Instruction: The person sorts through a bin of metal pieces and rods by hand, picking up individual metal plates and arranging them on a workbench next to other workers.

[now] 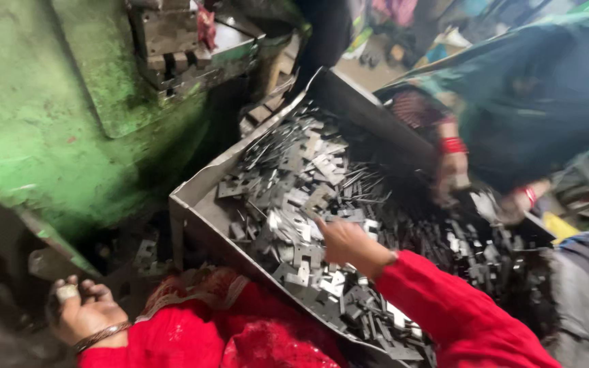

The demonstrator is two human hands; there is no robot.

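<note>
Parts: stamped metal pieces (308,197), flat, notched and grey, lie heaped in a long sheet-metal tray (195,191) that runs from lower centre up toward the right.
Right hand: the right hand (341,240), in a red sleeve (458,317), reaches into the middle of the heap, palm down, fingers curled loosely onto the pieces; whether it has closed on any one of them cannot be told.
Left hand: the left hand (83,310) rests low at the left, outside the tray, fingers curled into a loose fist; a bangle (100,335) circles the wrist and a pale wrap covers one fingertip. Nothing visible sits in its grasp.
Tray: its near corner stands just above a red patterned garment (240,327) across the person's lap.
Co-worker: a second person in dark teal cloth (533,88) sits at the tray's far right end, two hands (452,178) with red bangles down among the pieces.
Machine: a worn green press body (42,116) fills the left side, with a dark steel die block (172,48) at the top.
Floor: loose pieces (146,252) lie scattered in the dark gap between machine and tray.
</note>
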